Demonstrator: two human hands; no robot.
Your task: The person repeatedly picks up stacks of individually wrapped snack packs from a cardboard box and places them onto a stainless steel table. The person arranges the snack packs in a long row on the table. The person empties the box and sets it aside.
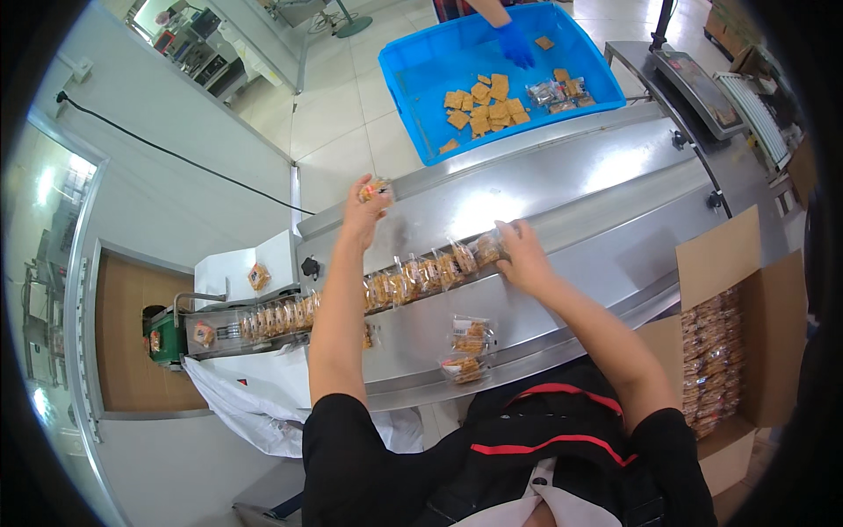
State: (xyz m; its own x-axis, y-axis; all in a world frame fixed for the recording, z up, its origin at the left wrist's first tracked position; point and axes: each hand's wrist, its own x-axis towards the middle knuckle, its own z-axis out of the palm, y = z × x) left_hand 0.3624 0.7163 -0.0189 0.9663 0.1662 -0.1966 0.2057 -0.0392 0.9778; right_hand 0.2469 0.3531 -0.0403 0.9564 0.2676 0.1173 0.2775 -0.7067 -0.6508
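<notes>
My left hand [362, 214] grips a wrapped snack packet [376, 191] above the far side of the steel table [421, 230]. At the right end of a long row of upright wrapped snack packets [411, 277], my right hand [523, 257] has its thumb and fingers around the last packet [489, 248]. The row runs left along a channel, passing behind my left forearm. Two more packets, one with a printed wrapper [470, 334] and one below it [463, 369], lie flat near the table's front edge.
A blue tub [421, 118] holds loose square biscuits [490, 109] and some wrapped ones; another person's blue-gloved hand [515, 45] reaches into it. An open cardboard box [774, 342] of packets stands at right. A green conveyor [163, 336] enters through a wall opening at left.
</notes>
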